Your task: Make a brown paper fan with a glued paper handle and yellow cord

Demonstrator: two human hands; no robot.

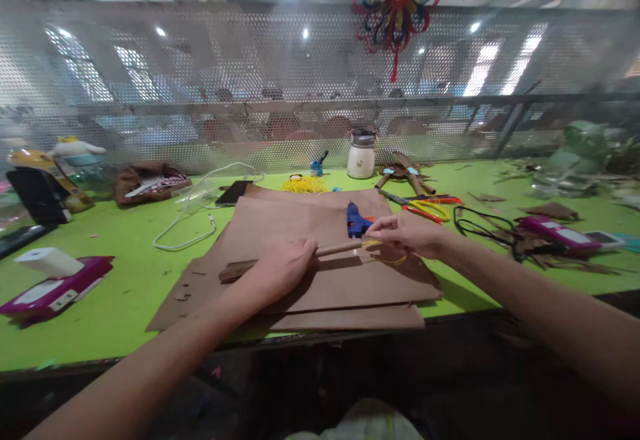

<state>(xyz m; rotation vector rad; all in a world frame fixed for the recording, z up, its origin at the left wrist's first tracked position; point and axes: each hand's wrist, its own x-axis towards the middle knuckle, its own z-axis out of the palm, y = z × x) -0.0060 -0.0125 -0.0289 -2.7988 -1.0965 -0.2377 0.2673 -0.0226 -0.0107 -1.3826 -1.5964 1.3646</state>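
Observation:
My left hand [287,263] is wrapped round a rolled brown paper tube [340,248], which lies slantwise just above brown paper sheets [350,283]. Layered brown paper strips [237,271] stick out on the other side of that hand. Thumb and fingers of my right hand [400,232] are pinched together near the tube's right end. A thin yellow string [393,261] trails below them and seems to run into the pinch. Just behind the fingertips, a blue hot glue gun [356,221] rests on the paper.
Pliers and scissors with red and yellow handles [430,208] lie at the back right. Behind the sheets are yellow shreds [303,185], a small blue bottle [317,167] and a white jar [361,157]. A white cable [185,247] and purple power strip [57,288] lie left.

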